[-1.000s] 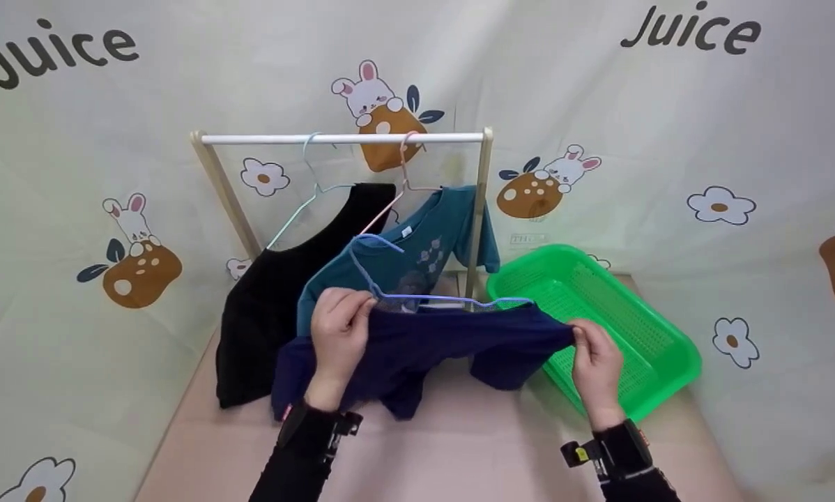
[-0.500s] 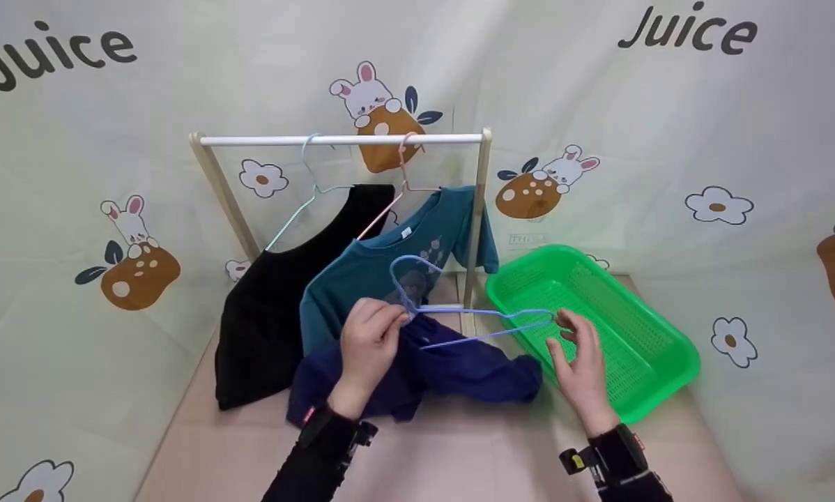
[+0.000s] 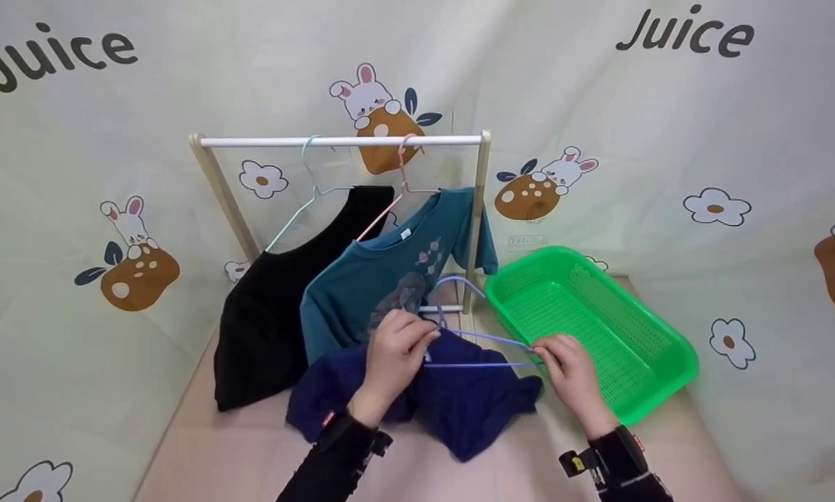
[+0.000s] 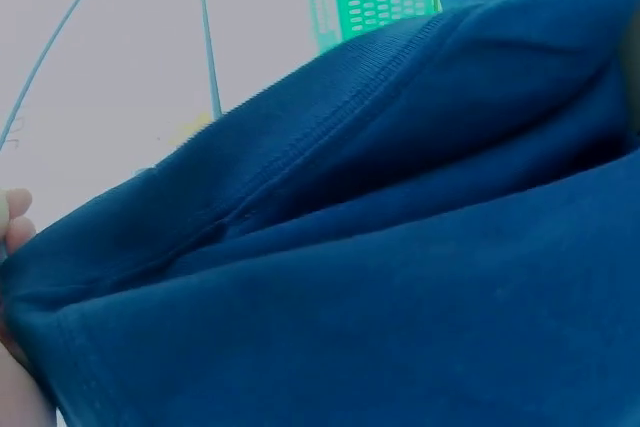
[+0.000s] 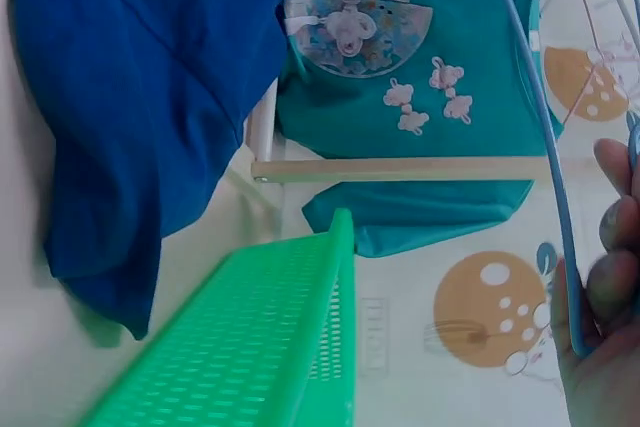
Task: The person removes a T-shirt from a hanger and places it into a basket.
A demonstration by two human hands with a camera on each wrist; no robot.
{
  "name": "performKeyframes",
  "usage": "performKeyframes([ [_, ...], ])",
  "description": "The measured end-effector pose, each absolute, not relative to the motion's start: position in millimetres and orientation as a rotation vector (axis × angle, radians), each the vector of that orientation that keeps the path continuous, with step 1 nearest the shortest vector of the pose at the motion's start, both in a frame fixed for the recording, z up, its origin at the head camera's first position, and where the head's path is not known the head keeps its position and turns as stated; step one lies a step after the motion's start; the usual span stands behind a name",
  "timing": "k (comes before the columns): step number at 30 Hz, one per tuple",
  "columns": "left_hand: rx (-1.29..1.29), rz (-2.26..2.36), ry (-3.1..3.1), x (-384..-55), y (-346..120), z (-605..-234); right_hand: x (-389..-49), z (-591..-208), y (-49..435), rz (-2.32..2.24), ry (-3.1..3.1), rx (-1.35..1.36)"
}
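One left hand (image 3: 393, 348) pinching navy shirt (image 3: 466, 408), right hand (image 3: 569, 369) pinching blue hanger (image 3: 487, 364), basket (image 3: 592, 321) at navy shirt's two o'clock, teal shirt (image 3: 382, 272) at eleven, black garment (image 3: 267, 321) at ten.

"Juice" stood twice on the pale backdrop sheet printed with white rabbits (image 3: 564, 90).
The dark lettering (image 3: 55, 49) ran across its upper left and again upper right; a faint boxed stamp (image 3: 527, 241), the small white cloth tag (image 3: 405, 234) in the teal shirt's (image 3: 362, 286) neckline and the tiny red label (image 3: 638, 443) at the right wrist were illegible.
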State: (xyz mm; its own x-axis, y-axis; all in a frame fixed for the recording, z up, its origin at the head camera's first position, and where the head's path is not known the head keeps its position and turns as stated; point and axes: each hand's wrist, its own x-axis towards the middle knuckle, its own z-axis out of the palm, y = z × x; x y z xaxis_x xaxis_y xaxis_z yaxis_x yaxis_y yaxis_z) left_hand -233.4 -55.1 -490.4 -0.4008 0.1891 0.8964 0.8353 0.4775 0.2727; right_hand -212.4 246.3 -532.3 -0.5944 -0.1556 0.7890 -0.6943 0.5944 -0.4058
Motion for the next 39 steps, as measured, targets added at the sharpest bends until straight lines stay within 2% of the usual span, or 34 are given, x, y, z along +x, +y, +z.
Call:
performKeyframes([
  [13, -0.69, -0.684, -2.084, -231, -78, -505, -207, -536, 281, 1.011, -2.098, 0.465],
  [24, -0.768, -0.749, -2.042, -222, -80, -513, -201, -535, 332, 0.988, -2.045, 0.46],
  [32, -0.627, -0.795, -2.11, -226, -93, -529, -194, -537, 359, 1.024, -2.06, 0.356],
  [39, -0.541, -0.876, -2.208, -227, -94, -534, -192, -539, 359, 1.046, -2.049, 0.282],
])
